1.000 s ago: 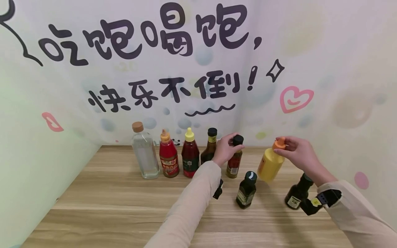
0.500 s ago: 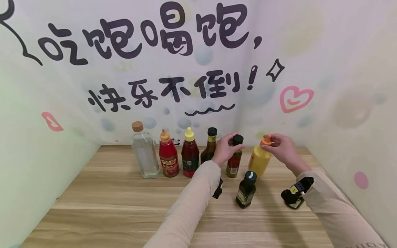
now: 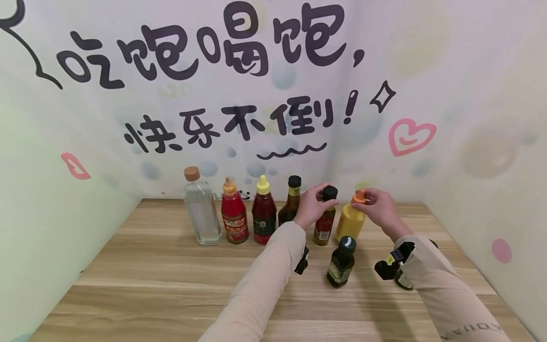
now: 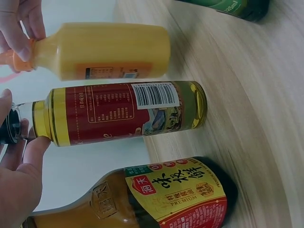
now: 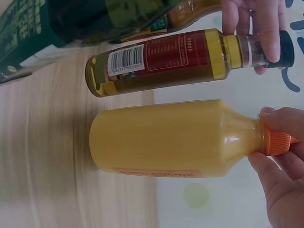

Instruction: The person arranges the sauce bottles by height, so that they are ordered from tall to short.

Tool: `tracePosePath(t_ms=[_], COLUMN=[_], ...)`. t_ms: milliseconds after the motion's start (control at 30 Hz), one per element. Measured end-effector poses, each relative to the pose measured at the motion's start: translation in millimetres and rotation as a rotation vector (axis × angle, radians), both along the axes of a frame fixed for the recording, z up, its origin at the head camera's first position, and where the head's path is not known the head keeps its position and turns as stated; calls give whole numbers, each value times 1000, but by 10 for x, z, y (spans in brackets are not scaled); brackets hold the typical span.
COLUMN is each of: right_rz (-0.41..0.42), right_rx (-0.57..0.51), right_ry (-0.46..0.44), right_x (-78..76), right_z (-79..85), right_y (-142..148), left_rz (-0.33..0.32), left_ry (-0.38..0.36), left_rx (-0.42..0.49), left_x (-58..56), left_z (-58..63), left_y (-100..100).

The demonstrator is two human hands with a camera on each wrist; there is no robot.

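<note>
My left hand [image 3: 314,206] grips the neck of an oil bottle [image 3: 324,229] with a dark cap and a red label. The bottle is upright at the back of the wooden table. Close on its right is a yellow squeeze bottle [image 3: 351,224], whose orange cap [image 5: 276,141] is held between the thumb and fingers of my right hand [image 3: 382,211]. A narrow gap separates the two bottles in the right wrist view. Whether the yellow bottle's base touches the table I cannot tell. Left of the oil bottle stands a soy sauce bottle [image 4: 178,194], partly covered by my left hand in the head view.
Further left stand a dark red bottle with a yellow tip [image 3: 264,213], a red sauce bottle [image 3: 234,216] and a clear bottle [image 3: 202,213]. A short dark bottle [image 3: 340,266] is in front. Another dark bottle [image 3: 403,280] is mostly hidden by my right forearm.
My right hand has carried the yellow squeeze bottle left and back, from farther right to beside the oil bottle. My left hand has stayed on the oil bottle.
</note>
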State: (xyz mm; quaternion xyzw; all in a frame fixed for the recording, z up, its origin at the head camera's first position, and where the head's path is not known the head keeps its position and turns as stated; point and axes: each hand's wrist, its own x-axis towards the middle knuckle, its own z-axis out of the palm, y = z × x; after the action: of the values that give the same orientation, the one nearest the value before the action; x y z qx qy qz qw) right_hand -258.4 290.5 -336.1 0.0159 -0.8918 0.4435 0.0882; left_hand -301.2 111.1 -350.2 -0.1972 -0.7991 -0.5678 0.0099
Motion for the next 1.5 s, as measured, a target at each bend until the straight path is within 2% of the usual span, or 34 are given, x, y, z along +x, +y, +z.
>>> tracePosePath(t_ms=[400,867,1000,1200,1500], right_rz=[30,74,79,74,83], right_rx=[2,36,18,-20,-35], right_ry=[12,-37,-47,-42,-36], right_x=[-76,-94,-96,-81,-44], right_z=[-145,-142,-166,-178,-176], right_y=[3,59,60,30,10], left_rz=[-5,5,21,36,33], left_ry=[-1,0,-16,-57,-128], left_rx=[-20,-40,-38,14,52], left_x=[18,56,83,90,78], left_z=[32,58,67,47,11], left_y=[-19,0,7,16,38])
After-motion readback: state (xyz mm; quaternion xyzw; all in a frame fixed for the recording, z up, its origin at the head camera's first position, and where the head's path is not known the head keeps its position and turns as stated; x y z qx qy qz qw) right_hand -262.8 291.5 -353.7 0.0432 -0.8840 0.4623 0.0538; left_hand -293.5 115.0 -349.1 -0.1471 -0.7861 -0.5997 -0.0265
